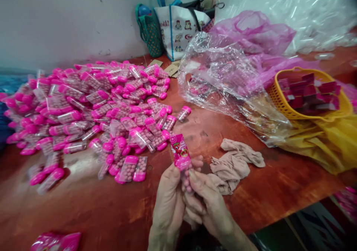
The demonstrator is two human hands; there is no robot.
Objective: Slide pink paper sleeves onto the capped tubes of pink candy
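Near the front centre, my left hand and my right hand both close on one small container of pink balls. A bright pink printed label covers its upper part, and pink balls show below it between my fingers. The container points up and away from me. To the left lies a large heap of clear containers with pink caps, filled with pink balls. One such container lies apart, just beyond my hands. A crumpled beige cloth is to the right of my right hand.
A yellow basket holds dark pink pieces at the right, beside clear plastic and yellow plastic. A white bag and green bag stand at the back. A pink packet lies front left on the reddish table.
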